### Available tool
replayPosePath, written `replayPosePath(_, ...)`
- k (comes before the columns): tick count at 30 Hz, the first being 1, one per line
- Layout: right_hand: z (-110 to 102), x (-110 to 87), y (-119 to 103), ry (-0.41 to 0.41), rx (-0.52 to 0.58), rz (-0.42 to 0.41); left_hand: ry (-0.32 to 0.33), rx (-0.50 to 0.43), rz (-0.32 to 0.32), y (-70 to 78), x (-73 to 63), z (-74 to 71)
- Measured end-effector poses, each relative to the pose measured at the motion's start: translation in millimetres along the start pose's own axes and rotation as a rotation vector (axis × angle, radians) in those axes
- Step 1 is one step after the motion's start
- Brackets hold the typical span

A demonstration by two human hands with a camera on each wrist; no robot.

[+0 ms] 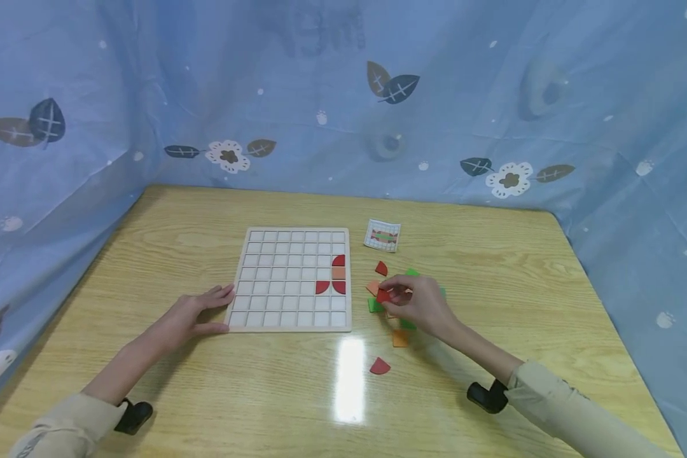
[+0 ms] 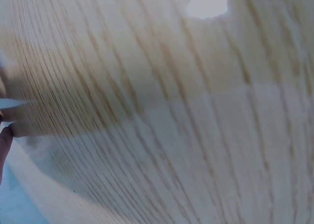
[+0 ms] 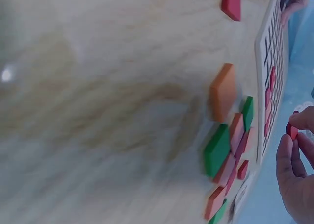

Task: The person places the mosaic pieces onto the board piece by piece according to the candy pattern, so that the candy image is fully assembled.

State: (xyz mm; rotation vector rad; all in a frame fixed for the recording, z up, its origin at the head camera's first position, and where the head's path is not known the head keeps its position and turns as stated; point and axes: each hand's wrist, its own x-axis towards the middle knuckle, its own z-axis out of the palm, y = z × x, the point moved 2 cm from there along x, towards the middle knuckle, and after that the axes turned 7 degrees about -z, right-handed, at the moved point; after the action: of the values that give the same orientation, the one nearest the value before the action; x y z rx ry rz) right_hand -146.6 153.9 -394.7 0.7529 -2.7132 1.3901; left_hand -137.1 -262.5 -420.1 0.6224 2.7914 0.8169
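Observation:
A white gridded board (image 1: 275, 286) with a pale rim lies left of centre on the table. Along its right side sit several red quarter-round tiles (image 1: 322, 287) and one orange square tile (image 1: 338, 273). My left hand (image 1: 197, 312) rests at the board's left edge, fingers extended and thumb by the lower corner. To the board's right, my right hand (image 1: 420, 304) pinches a red tile (image 3: 294, 131) between thumb and fingertips, above a loose pile of tiles. That hand partly hides the pile in the head view.
Green (image 3: 217, 150), orange (image 3: 223, 92) and red tiles lie scattered under and around the right hand. One red quarter-round tile (image 1: 380, 366) lies apart, nearer the front. A small pattern card (image 1: 383, 235) is behind the pile. Blue patterned cloth (image 1: 320, 95) surrounds the table's back and sides.

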Motion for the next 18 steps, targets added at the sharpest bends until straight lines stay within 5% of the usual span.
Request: replayPosePath(18,29,65.2,8,-0.044,0.042,0.018,0.016,-0.006,0.017,1.6,-0.5,0.1)
